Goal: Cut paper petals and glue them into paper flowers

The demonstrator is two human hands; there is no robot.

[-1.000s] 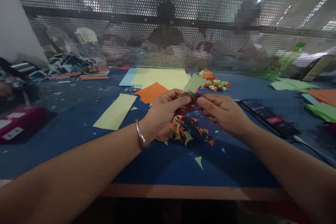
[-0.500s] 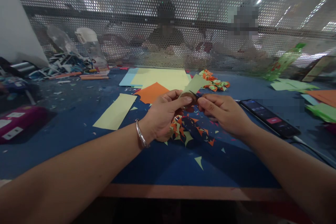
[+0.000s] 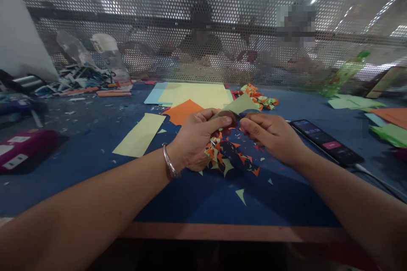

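My left hand (image 3: 203,133) pinches a pale yellow paper piece (image 3: 243,103), which sticks up to the right past the fingers. Curled round the small scissors (image 3: 239,114), my right hand (image 3: 270,133) is closed; only a bit of the dark blades shows, at the paper's lower edge. The handles are hidden by the fingers. Under the hands lies a heap of orange and yellow paper scraps (image 3: 218,156) with curved edges. To the left rest a yellow paper strip (image 3: 140,135) and an orange sheet with a cut-out edge (image 3: 184,112).
Yellow sheets (image 3: 193,93) lie at the back, beside a bunch of orange and yellow cut paper (image 3: 263,101). A phone (image 3: 326,142) with a cable is on the right. A purple case (image 3: 28,148) and a clear bottle (image 3: 111,61) stand left. A perforated screen (image 3: 152,51) closes the back.
The yellow paper in my left hand has turned clockwise, its free end now lower and further right. Both hands stay in nearly the same place.
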